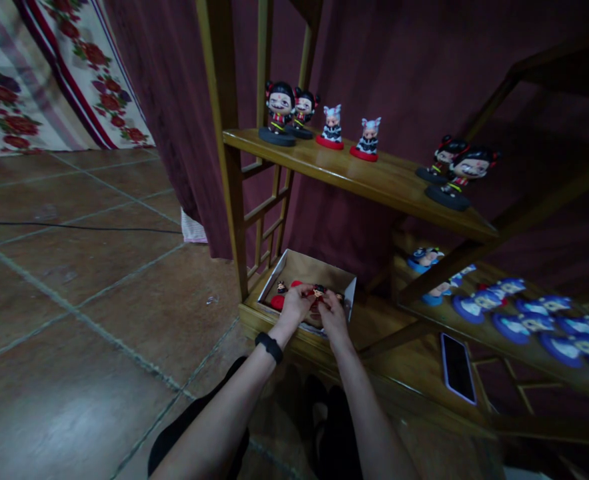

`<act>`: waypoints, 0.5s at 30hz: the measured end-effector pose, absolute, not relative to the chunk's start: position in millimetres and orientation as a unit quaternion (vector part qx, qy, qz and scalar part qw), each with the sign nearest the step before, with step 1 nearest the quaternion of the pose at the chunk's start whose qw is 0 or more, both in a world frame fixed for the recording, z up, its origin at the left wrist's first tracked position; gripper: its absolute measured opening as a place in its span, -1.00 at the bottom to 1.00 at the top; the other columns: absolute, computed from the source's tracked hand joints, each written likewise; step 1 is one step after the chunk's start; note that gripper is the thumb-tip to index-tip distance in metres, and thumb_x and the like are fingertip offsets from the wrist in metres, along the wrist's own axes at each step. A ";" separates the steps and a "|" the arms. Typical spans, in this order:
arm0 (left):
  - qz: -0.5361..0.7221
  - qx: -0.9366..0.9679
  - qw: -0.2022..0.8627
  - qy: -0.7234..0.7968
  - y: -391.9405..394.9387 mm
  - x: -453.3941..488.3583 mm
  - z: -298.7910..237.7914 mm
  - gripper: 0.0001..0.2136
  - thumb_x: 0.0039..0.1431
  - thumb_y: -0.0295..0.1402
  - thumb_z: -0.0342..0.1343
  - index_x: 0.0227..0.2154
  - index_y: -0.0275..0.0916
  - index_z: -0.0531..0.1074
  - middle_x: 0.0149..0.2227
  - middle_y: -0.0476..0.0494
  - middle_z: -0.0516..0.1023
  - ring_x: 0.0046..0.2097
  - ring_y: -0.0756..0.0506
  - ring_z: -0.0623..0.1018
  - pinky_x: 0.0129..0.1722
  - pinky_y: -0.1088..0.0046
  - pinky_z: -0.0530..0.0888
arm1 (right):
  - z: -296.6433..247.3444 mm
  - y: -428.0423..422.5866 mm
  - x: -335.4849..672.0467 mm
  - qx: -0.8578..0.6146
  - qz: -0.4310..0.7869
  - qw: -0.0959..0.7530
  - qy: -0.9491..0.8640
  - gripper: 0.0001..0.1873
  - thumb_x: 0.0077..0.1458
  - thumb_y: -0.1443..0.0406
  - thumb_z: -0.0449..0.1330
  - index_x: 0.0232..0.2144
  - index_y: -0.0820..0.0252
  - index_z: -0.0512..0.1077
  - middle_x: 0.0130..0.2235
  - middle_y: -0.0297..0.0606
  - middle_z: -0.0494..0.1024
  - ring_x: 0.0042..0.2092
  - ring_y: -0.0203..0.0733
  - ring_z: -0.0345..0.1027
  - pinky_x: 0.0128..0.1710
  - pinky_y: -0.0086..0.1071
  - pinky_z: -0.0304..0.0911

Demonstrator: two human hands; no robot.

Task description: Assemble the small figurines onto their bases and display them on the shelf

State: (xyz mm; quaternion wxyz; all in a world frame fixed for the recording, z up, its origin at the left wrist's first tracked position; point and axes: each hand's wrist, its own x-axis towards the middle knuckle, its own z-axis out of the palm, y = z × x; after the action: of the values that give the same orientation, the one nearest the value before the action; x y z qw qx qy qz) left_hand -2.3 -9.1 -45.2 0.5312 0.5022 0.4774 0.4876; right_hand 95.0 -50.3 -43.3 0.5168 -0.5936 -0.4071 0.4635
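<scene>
A shallow cardboard box [304, 263] with white outer sides stands on the low wooden shelf. Inside it lie a small dark-haired figurine [281, 287] and a round red base [277, 303]. My left hand [297, 307] and my right hand [333, 313] are both in the box, fingers curled in from either side around another small black-haired figurine [319, 291] with red on it. The fingertips partly cover this figurine and the box contents below. A black band [269, 347] circles my left wrist.
On the upper shelf [354, 180] stand big-headed figurines [280, 110] on dark bases and two white-haired figurines [332, 127] on red bases. Several blue-based figurines [484, 300] are on the right shelf. A phone [458, 368] lies on the lower shelf. A cable [74, 227] crosses the floor.
</scene>
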 end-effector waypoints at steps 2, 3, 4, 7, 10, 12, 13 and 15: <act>0.490 0.490 0.543 0.474 -11.0 -2.2 -42.2 -0.89 -0.16 -0.52 0.13 -0.48 -0.31 0.49 -0.58 -0.01 0.47 -0.53 0.06 0.41 -0.53 0.59 0.34 | -40.4 -51.2 94.1 -0.591 0.470 0.523 -0.396 -0.57 -0.12 0.23 0.05 -0.12 0.11 0.26 -0.25 -0.29 0.49 -0.40 -0.27 0.42 -0.47 -0.37 0.39; 0.490 0.479 0.555 0.470 -12.2 -2.2 -40.0 -0.90 -0.16 -0.51 0.13 -0.50 -0.31 0.48 -0.58 -0.01 0.47 -0.54 0.06 0.41 -0.53 0.59 0.34 | -39.1 -51.7 93.8 -0.588 0.473 0.526 -0.392 -0.60 -0.13 0.23 0.06 -0.15 0.12 0.27 -0.26 -0.30 0.49 -0.40 -0.27 0.42 -0.47 -0.37 0.39; 0.490 0.467 0.570 0.466 -13.5 -2.3 -37.6 -0.91 -0.17 -0.50 0.14 -0.50 -0.31 0.48 -0.58 -0.01 0.47 -0.54 0.06 0.41 -0.53 0.58 0.35 | -38.0 -52.0 93.6 -0.584 0.477 0.529 -0.390 -0.62 -0.13 0.23 0.07 -0.17 0.13 0.29 -0.27 -0.31 0.49 -0.41 -0.26 0.42 -0.47 -0.37 0.38; 0.483 0.425 0.618 0.453 -16.7 -2.9 -30.7 -0.93 -0.18 -0.48 0.17 -0.53 -0.32 0.48 -0.58 -0.03 0.48 -0.56 0.06 0.41 -0.54 0.57 0.36 | -36.4 -52.3 93.9 -0.571 0.491 0.533 -0.385 -0.64 -0.14 0.22 0.10 -0.21 0.14 0.31 -0.32 -0.32 0.49 -0.41 -0.25 0.42 -0.48 -0.39 0.37; 0.475 0.380 0.654 0.449 -18.5 -4.0 -26.5 -0.92 -0.20 -0.48 0.20 -0.53 -0.34 0.46 -0.58 -0.05 0.48 -0.56 0.06 0.42 -0.55 0.57 0.37 | -36.2 -52.4 94.4 -0.563 0.501 0.537 -0.380 -0.63 -0.15 0.20 0.13 -0.21 0.15 0.34 -0.35 -0.32 0.50 -0.41 -0.24 0.42 -0.48 -0.39 0.37; 0.475 0.344 0.671 0.454 -19.1 -4.8 -25.4 -0.91 -0.21 -0.50 0.21 -0.54 -0.34 0.44 -0.57 -0.05 0.48 -0.56 0.06 0.43 -0.55 0.57 0.38 | -35.3 -53.1 94.3 -0.561 0.503 0.539 -0.376 -0.62 -0.16 0.18 0.14 -0.22 0.16 0.36 -0.33 -0.31 0.51 -0.41 -0.24 0.42 -0.47 -0.38 0.37; 0.476 0.325 0.678 0.456 -19.3 -5.2 -25.1 -0.90 -0.22 -0.51 0.21 -0.54 -0.34 0.43 -0.57 -0.05 0.48 -0.56 0.06 0.44 -0.55 0.57 0.38 | -34.5 -53.7 94.1 -0.561 0.503 0.541 -0.373 -0.62 -0.16 0.17 0.15 -0.22 0.16 0.37 -0.33 -0.30 0.52 -0.41 -0.24 0.42 -0.46 -0.38 0.37; 0.479 0.292 0.692 0.454 -19.7 -5.9 -24.4 -0.90 -0.22 -0.53 0.21 -0.55 -0.35 0.41 -0.57 -0.05 0.48 -0.55 0.06 0.45 -0.53 0.57 0.40 | -32.1 -55.3 93.4 -0.561 0.505 0.545 -0.365 -0.62 -0.16 0.15 0.16 -0.23 0.15 0.38 -0.31 -0.31 0.52 -0.41 -0.25 0.41 -0.46 -0.39 0.37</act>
State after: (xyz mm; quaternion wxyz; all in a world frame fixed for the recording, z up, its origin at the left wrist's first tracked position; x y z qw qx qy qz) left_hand -5.9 -19.7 -24.4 0.6916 0.2924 0.4542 0.4794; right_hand 93.4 -55.3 -32.1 0.5450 -0.5606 -0.3651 0.5054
